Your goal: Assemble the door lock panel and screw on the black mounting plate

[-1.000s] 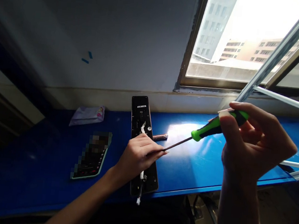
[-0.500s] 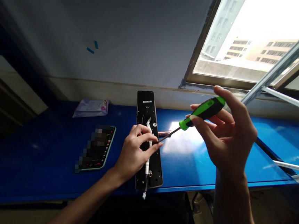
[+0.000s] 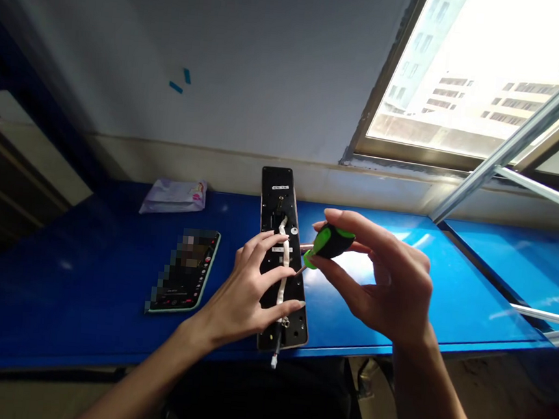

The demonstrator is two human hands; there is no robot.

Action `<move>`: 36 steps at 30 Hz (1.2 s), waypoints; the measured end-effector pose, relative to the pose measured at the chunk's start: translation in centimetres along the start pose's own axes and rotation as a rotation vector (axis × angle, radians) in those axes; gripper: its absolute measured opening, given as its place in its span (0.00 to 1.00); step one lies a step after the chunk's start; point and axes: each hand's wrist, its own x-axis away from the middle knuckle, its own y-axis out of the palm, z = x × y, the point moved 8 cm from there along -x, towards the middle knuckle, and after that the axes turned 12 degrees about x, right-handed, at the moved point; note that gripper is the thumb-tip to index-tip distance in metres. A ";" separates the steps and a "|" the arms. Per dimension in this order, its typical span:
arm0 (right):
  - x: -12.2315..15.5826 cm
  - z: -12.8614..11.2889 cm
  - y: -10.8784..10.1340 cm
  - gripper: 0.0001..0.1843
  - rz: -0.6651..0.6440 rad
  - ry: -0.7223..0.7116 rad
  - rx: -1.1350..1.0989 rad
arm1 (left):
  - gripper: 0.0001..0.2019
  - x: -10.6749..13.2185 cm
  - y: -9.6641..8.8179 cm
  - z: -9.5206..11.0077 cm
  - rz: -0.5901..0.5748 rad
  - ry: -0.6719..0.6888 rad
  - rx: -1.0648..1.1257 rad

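Note:
A long black door-lock panel (image 3: 293, 331) lies on the blue table, its inner side up, with a copper-coloured handle (image 3: 307, 246) sticking out to the right beneath it. Down its middle runs a white-wrapped cable (image 3: 284, 262), whose small white plug (image 3: 274, 361) hangs past the near edge. My left hand (image 3: 248, 285) rests across the panel and cable, fingers spread. My right hand (image 3: 385, 281) grips a green-and-black screwdriver (image 3: 333, 241) by its handle. Its shaft slants down to the panel's right side beside my left index fingertip; I cannot make out what the tip touches.
A phone (image 3: 188, 273) with a lit screen lies left of the panel. Behind it is a pale purple packet (image 3: 175, 196) near the wall. Metal bars (image 3: 505, 148) slope across the right side before a window. The table's front edge (image 3: 360, 351) runs close below the panel.
My left fingers have gone from a pinch at the screwdriver's tip to spread over the panel. My right hand has moved left and down, bringing the screwdriver closer and steeper to the panel.

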 end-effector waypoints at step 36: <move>-0.8 -0.6 -1.3 0.36 0.071 0.004 0.014 | 0.08 -0.6 -0.8 0.3 0.008 -0.027 0.016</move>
